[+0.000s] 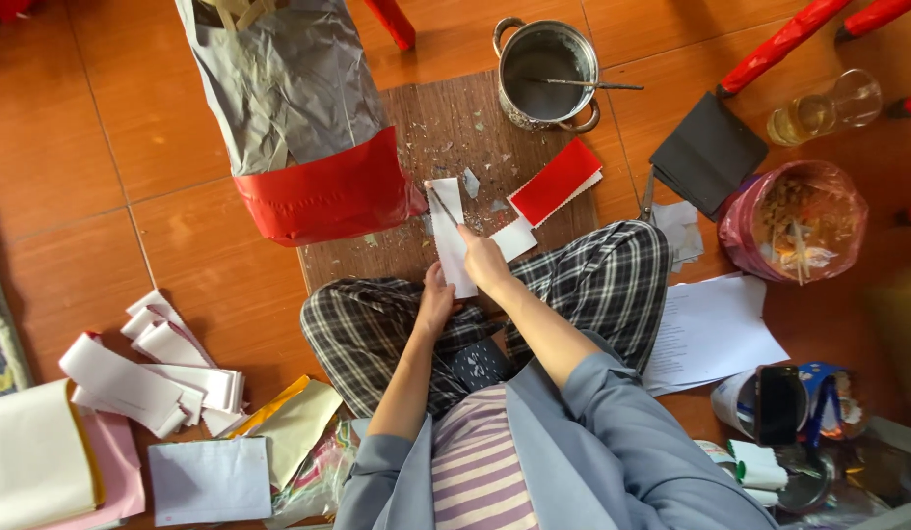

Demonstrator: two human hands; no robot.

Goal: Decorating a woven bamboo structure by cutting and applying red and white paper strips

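Pinching white paper strip [450,236]: left hand [437,299] curled at btm edge, right hand [483,259] w/ thin blade [443,204].

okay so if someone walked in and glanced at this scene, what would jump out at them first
Probably the two hands in the middle: the left hand holds down a white paper strip on a wooden board while the right hand works a thin tool along it. Next, the big grey and red bag lying at the board's upper left edge, and the metal pot at the board's far end with a stick across it.
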